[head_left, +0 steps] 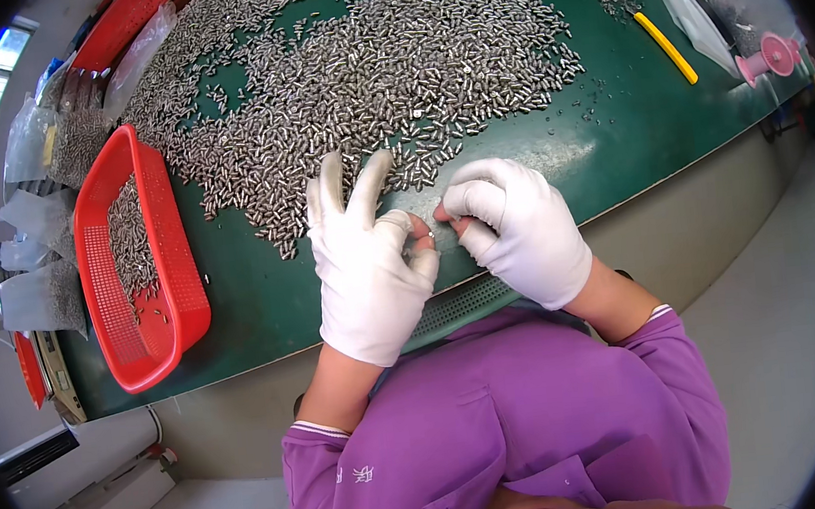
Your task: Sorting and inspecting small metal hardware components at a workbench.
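Both my hands wear white gloves with bare tips at the thumb and forefinger. A small shiny metal piece (pixel 431 236) sits pinched between the thumb and forefinger of my left hand (pixel 366 278), whose other fingers stretch toward the pile. Close beside it, my right hand (pixel 525 233) is curled, thumb and forefinger brought together; whatever they may hold is too small to make out. Beyond my hands spreads a wide heap of short silvery metal pins (pixel 353 93) on the green tabletop (pixel 557 176). The left fingertips reach the heap's near edge.
A red plastic basket (pixel 197 294) with more pins stands on the left. Filled clear bags (pixel 39 300) lie beyond it. At the right are a yellow tube (pixel 665 48) and a pink spool (pixel 769 59). A green basket (pixel 452 311) sits below the table edge, against me.
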The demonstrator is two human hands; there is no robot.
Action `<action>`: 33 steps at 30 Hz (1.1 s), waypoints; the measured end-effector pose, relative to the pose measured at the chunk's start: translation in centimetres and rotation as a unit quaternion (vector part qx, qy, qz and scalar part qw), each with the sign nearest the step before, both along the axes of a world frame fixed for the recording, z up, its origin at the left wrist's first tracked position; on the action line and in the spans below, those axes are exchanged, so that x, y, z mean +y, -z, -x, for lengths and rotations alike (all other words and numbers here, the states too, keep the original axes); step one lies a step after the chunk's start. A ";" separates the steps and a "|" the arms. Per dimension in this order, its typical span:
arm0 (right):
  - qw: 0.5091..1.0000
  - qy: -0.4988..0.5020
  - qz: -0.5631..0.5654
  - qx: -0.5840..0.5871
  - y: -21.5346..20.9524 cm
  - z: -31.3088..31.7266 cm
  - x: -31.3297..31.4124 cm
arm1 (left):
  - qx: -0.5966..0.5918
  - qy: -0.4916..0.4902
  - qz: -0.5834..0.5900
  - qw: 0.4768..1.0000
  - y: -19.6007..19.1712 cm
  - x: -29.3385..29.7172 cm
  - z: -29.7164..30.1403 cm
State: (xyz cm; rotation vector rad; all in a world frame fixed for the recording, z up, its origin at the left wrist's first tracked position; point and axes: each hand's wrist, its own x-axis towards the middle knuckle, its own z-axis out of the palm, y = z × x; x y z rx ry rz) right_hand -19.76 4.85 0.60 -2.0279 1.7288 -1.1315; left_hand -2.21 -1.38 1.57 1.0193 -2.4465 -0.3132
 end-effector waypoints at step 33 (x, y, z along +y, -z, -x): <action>0.996 -0.002 -0.034 0.087 -0.1 -0.7 -1.0 | 0.047 -0.065 0.090 0.993 1.0 -0.2 -2.3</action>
